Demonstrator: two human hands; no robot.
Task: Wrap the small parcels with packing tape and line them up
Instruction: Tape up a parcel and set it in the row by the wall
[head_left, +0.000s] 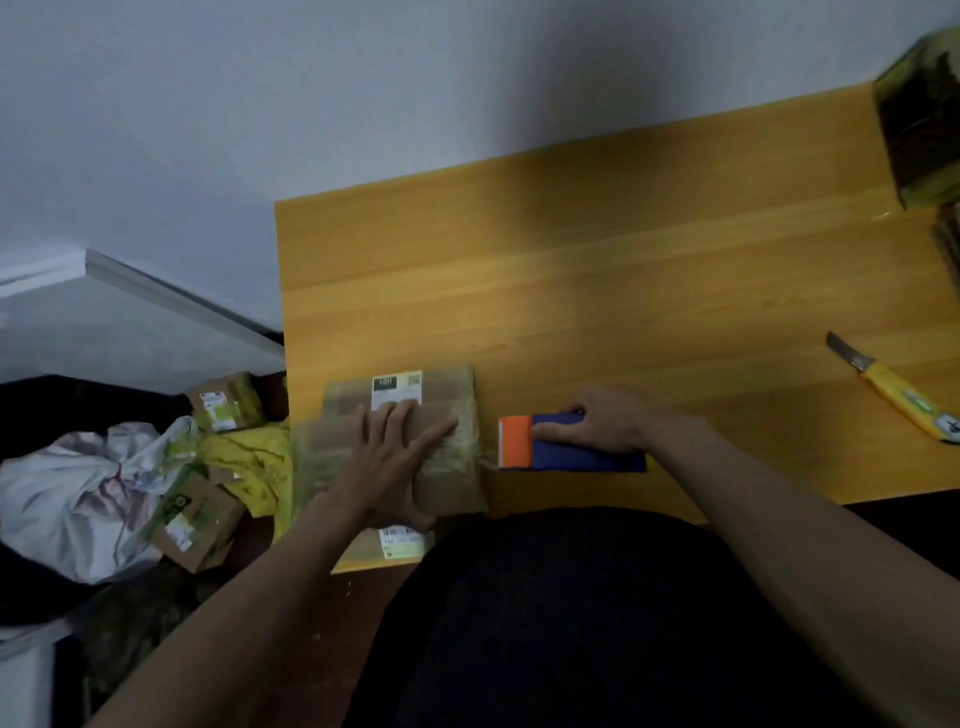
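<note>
Both forearms are bare right up to the edge of view, no sleeves showing. The left hand and right hand wear nothing. A dark garment covers the body.

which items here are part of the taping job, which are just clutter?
In use: parcel under the left hand; tape dispenser held by the right hand.

Lying about: utility knife on the table; white bag and boxes beside the table.
</note>
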